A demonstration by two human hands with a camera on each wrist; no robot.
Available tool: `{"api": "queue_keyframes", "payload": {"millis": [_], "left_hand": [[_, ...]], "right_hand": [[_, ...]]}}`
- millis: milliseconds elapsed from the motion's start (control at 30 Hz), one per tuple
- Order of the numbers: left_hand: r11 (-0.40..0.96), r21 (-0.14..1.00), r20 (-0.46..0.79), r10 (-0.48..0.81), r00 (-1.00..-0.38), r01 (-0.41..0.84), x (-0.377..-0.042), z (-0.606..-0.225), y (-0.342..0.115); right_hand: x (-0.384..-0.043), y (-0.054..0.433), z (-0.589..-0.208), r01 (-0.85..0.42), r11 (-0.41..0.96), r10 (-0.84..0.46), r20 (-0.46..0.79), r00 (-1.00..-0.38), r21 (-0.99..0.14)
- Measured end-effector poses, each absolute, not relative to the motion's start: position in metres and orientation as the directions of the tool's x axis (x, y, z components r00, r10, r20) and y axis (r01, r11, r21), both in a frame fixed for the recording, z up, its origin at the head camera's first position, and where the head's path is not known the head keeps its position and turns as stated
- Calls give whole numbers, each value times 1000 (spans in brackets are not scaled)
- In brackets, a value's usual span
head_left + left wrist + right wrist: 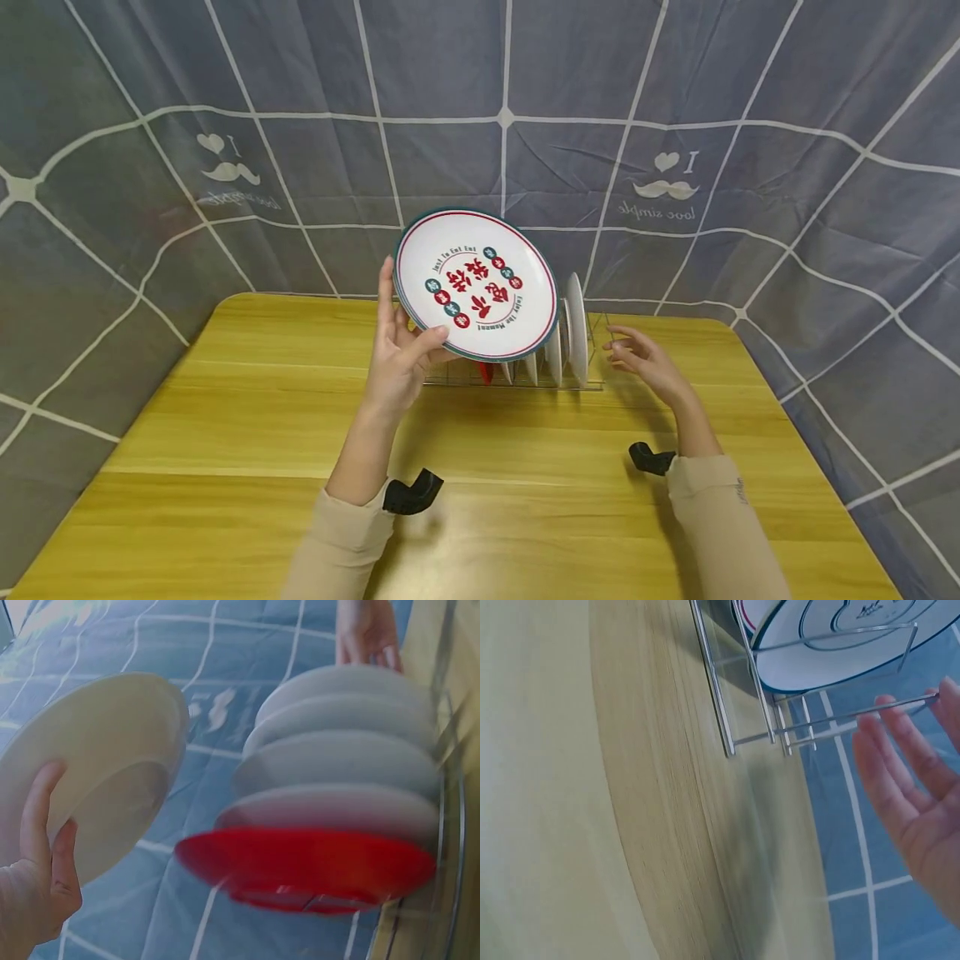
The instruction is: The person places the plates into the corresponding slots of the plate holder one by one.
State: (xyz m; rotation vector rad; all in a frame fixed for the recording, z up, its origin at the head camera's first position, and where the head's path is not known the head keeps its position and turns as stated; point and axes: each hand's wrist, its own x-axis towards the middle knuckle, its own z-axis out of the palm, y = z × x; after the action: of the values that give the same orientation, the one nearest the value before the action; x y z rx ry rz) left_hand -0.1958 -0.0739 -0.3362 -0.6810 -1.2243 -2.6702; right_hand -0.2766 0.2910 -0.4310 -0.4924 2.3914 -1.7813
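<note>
My left hand holds up a round white plate by its lower left edge, thumb on the front and fingers behind. The plate has a teal and red rim and red printed characters. Its pale underside shows in the left wrist view, apart from the rack. A wire dish rack on the table carries several white plates and a red plate, all on edge. At the rack's right end is my right hand, its fingers loosely extended against an upright wire. Whether they press on it, I cannot tell.
The rack stands toward the back of a wooden table. Behind it hangs a grey-blue cloth with white grid lines. Black wrist pieces sit by both beige sleeves.
</note>
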Motion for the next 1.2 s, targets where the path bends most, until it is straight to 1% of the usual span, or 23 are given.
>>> {"api": "queue_keyframes", "payload": {"millis": [200, 400, 500, 600, 767, 900, 1033, 1200], "left_hand": [[-677, 646, 484, 7, -875, 352, -198, -335, -97], [-695, 603, 493, -60, -868, 391, -199, -336, -118], [-688, 593, 495, -99, -863, 419, -199, -336, -129], [-649, 608, 496, -139, -857, 457, -199, -335, -137], [-529, 694, 483, -161, -861, 488, -202, -338, -140], [-414, 782, 448, -145, -882, 466, -208, -344, -137], [-263, 861, 414, -134, -900, 435, -214, -353, -132], [-85, 894, 433, -92, -897, 440, -220, -362, -124]], "right_hand": [[-283, 294, -432, -122, 218, -348, 40, -937, -968], [-285, 295, -432, -91, 207, -360, 10, -933, -974], [-285, 295, -431, -84, 218, -363, -1, -932, -972], [-285, 295, -430, -79, 218, -362, -5, -932, -973], [-284, 295, -429, -72, 210, -362, -9, -932, -975], [-284, 296, -429, -67, 209, -360, -13, -933, -976], [-285, 297, -430, -60, 205, -366, -19, -930, -977], [-285, 297, -431, -54, 191, -370, -21, -929, -980]]}}
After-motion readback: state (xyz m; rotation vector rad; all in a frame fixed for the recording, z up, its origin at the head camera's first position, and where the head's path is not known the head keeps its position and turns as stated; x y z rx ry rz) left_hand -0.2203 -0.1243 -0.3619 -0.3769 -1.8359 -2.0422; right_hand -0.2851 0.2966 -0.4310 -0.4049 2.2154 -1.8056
